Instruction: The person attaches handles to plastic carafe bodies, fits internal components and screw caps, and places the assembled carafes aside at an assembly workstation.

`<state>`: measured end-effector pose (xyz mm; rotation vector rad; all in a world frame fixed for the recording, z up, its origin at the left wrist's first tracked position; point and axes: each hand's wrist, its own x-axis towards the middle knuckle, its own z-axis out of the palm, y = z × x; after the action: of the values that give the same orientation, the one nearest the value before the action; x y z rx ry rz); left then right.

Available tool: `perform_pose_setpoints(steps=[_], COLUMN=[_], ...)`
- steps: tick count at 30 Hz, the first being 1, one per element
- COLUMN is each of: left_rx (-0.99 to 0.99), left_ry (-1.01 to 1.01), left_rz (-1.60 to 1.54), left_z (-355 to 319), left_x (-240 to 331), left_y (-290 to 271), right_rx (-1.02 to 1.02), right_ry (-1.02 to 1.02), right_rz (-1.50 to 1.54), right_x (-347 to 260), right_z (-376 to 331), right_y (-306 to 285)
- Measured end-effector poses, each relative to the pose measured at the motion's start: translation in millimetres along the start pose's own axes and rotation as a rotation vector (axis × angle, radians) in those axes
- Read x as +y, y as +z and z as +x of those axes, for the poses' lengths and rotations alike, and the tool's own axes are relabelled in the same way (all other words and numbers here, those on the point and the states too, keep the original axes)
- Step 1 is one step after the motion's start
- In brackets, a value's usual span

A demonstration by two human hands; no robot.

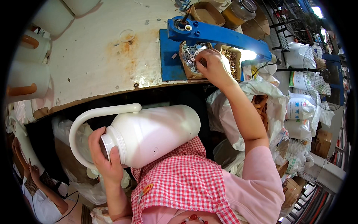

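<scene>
A white thermos jug [164,130] lies on its side across my lap, its open neck to the left and a large curved white handle [102,111] arching beyond it. My left hand [110,166] is wrapped round the rim of the neck. Up on the workbench, my right hand [217,69] reaches into a small cardboard box [196,76] of grey and white washers [191,52]. Its thumb and fingers are pinched together low among them; whatever they hold is hidden. Right beside it is a second box of small brass-coloured parts [234,61].
A blue machine arm [223,34] with a bright lamp spans above both boxes. A white sack [229,123] with orange-brown handles [262,106] stands below the bench's right end. White jugs [28,76] line the left side. A fan [319,71] is at right; another person's hands [33,171] work at far left.
</scene>
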<state>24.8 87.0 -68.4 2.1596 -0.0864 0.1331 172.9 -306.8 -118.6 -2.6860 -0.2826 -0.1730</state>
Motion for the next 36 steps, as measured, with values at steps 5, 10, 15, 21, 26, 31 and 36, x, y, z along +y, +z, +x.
perform_pose_setpoints(steps=[5,10,15,21,26,31,36], left_rx=[-0.033,-0.027,-0.031,-0.012,-0.006,0.012,0.005], left_ry=[-0.004,-0.003,-0.017,0.027,0.027,0.008,0.013], left_rz=[0.008,0.021,0.006,0.03,0.019,0.025,0.033], left_z=[0.2,0.6,2.5,8.6,8.3,5.1,6.3], left_x=[-0.8,0.6,1.0,3.2,4.0,2.4,1.6], left_y=[-1.0,0.2,-2.2,-0.9,-3.2,-2.3,-2.4], right_rx=[0.005,0.027,0.115,0.317,0.545,0.547,0.595], right_ry=[-0.071,0.12,0.163,0.026,-0.269,-0.407,-0.468], right_rz=[-0.012,0.071,0.256,0.784,0.79,0.457,0.288], right_x=[3.2,-6.3,-13.8,-60.9,-79.1,-79.8,-83.8], right_z=[4.7,-1.2,-10.4,12.8,69.9,82.3,79.8], right_y=[5.0,-4.3,-12.9,-65.8,-75.5,-68.8,-68.6])
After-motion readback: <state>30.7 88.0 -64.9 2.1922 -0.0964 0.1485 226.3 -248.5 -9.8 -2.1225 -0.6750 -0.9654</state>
